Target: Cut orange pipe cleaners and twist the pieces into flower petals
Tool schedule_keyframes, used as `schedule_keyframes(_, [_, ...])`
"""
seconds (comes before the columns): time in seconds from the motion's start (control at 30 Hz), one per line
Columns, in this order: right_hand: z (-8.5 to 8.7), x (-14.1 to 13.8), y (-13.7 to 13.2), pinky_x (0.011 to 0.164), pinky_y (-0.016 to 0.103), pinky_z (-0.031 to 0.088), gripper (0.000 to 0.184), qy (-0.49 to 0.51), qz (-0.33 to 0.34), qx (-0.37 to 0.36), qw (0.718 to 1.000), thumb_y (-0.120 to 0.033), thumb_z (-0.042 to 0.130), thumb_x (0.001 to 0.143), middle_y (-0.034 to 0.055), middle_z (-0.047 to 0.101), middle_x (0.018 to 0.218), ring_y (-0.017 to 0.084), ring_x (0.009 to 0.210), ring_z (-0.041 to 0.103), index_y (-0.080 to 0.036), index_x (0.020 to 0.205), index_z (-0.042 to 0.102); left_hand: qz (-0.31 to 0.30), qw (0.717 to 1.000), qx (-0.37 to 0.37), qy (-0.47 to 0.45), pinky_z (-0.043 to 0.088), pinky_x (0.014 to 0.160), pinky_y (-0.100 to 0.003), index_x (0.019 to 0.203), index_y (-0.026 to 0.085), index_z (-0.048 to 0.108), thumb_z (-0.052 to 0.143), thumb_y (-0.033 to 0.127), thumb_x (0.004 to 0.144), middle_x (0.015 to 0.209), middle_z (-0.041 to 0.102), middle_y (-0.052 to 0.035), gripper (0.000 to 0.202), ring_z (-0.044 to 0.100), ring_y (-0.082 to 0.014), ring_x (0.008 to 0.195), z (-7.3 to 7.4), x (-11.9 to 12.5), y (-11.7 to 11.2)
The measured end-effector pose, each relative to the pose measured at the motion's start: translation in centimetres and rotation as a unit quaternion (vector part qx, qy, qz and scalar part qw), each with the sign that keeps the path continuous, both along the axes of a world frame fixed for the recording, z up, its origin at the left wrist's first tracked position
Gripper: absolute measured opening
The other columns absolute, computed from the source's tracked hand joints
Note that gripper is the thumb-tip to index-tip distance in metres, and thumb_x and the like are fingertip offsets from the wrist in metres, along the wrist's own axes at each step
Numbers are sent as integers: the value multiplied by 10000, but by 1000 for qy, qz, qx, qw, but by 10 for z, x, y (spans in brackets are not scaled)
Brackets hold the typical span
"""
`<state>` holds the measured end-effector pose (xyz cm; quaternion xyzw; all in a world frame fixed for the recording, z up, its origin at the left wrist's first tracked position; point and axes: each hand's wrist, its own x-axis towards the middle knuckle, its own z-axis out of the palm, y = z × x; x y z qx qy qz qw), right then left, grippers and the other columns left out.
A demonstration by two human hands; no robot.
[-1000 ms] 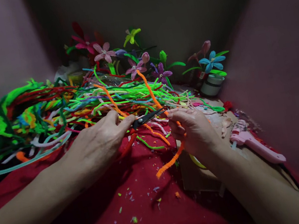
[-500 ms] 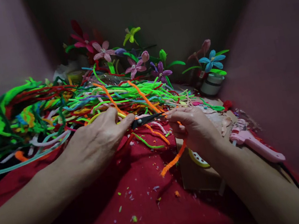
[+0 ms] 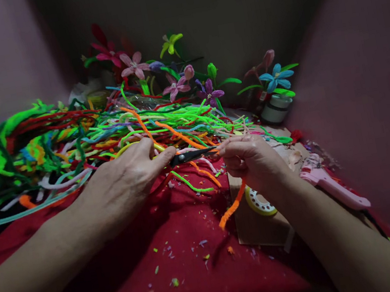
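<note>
My left hand is closed around a pair of scissors with yellow handles mostly hidden in the palm. The dark blades of the scissors point right and reach my right hand's fingertips. My right hand pinches an orange pipe cleaner; one end hangs below the hand, and another orange length slants up to the left behind the blades. Whether the blade tips touch the pipe cleaner is hard to make out. Below the blades, a short green pipe cleaner lies on the red cloth.
A heap of colourful pipe cleaners spreads across the back left. Behind it stand pipe-cleaner flowers. A pink glue gun lies at right, near a cardboard piece with a yellow-rimmed tape roll. Fuzz scraps dot the red cloth.
The upper orange length behind the blades has tipped further left. The hanging end under my right hand has shifted slightly right, and that hand has moved a little. The scissors stay nearly in place.
</note>
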<state>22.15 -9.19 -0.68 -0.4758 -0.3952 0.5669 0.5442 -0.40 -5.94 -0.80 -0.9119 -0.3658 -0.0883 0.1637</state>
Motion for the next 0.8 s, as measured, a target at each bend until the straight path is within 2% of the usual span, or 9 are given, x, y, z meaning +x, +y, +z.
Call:
schedule_keyframes(0.17, [0,2,2,385,202,61,113,33,25,-4,999,-139,619,533,-102,245,409,21,385,149,-154,497,513,10,1000,-8,4,392,563,-281,1309,253,472,283,47,829,901,504,-92,555,522,-214,771,5,3,-3])
schedule_keyframes(0.37, [1,4,2,385,203,75,161,50,43,-10,998,-130,613,546,-98,249,406,24,384,154,-161,479,470,22,999,-10,45,314,522,-239,1321,192,453,260,25,859,905,503,-85,528,476,-175,731,11,5,-9])
schedule_keyframes(0.6, [1,4,2,386,202,70,168,64,40,-11,997,-133,626,568,-99,270,400,24,384,156,-160,503,474,16,999,-2,39,331,542,-234,1280,170,492,248,5,854,921,537,-85,517,516,-171,761,12,5,-12])
schedule_keyframes(0.7, [0,3,2,382,204,61,175,58,24,-2,998,-149,659,591,-111,241,399,24,380,134,-161,525,497,28,998,-49,-8,359,548,-235,1302,155,468,278,97,899,995,556,-98,449,538,-153,707,12,5,-7])
schedule_keyframes(0.77, [0,3,3,379,211,50,208,50,7,2,999,-164,681,601,-119,224,391,23,371,116,-170,529,487,-7,992,-107,-64,405,602,-229,1284,176,493,294,160,916,1018,574,-90,418,569,-143,731,8,3,0])
schedule_keyframes(0.8, [0,3,4,377,214,47,220,44,-3,5,999,-171,690,603,-121,221,385,23,366,112,-173,530,483,-48,986,-137,-79,421,628,-219,1241,197,538,313,180,911,1001,593,-76,399,586,-140,759,5,1,3])
